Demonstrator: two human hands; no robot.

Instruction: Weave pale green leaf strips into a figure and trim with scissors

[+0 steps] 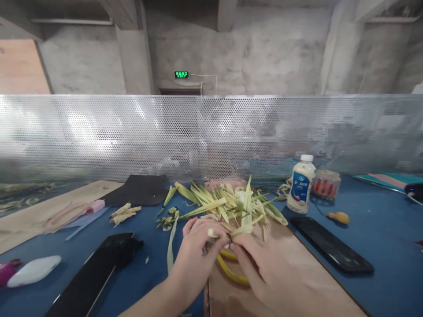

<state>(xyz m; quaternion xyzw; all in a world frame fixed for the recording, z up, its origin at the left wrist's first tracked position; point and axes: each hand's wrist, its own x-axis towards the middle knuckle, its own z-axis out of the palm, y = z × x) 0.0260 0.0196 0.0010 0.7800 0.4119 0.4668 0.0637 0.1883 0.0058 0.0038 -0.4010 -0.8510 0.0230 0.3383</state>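
Note:
My left hand (196,248) and my right hand (264,268) meet in front of a heap of pale green and yellowish corn husk strips (228,204). The fingers of both are pinched together on a husk strip (242,230), which runs up from between the fingertips. A pale end of husk also shows at my left fingers. Just below the fingertips, a yellow ring-shaped thing (236,276) lies partly covered by my hands; its kind is unclear. A brown board (297,259) lies under the heap and my right hand.
On the blue table stand a white-capped bottle (300,187) and a clear jar (326,184). A black phone (332,244) lies to the right, a dark flat device (95,273) to the left. Dried husk pieces (124,214) and black sheet (135,190) lie farther back, before a perforated metal screen (165,132).

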